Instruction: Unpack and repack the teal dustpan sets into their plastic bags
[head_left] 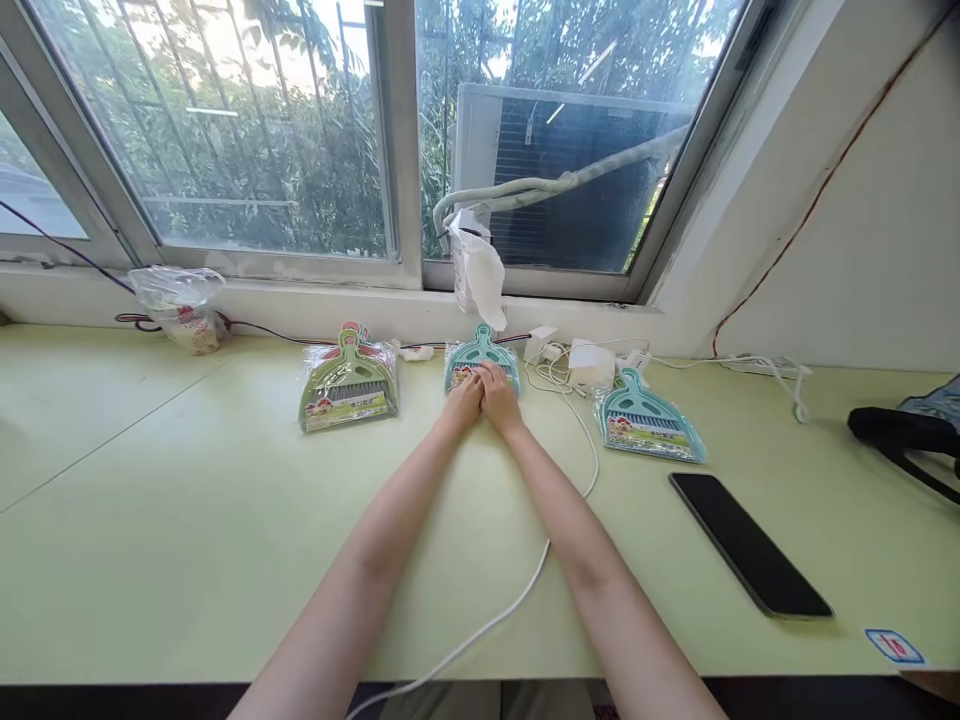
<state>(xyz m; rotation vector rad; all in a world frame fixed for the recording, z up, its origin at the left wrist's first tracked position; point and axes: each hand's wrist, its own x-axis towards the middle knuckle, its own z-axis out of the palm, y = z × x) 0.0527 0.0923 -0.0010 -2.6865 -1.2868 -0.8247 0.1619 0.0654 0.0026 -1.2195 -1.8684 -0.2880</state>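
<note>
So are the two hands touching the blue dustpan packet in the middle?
Touching. The head view shows the left hand and right hand resting side by side on the middle teal dustpan packet, fingers overlapping its lower edge.

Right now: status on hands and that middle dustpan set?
Left hand, right hand both on teal dustpan set, side by side. Set wrapped, flat on table. White cable runs just right.

Left hand and right hand side by side on teal dustpan pack; green pack left, phone right.
</note>
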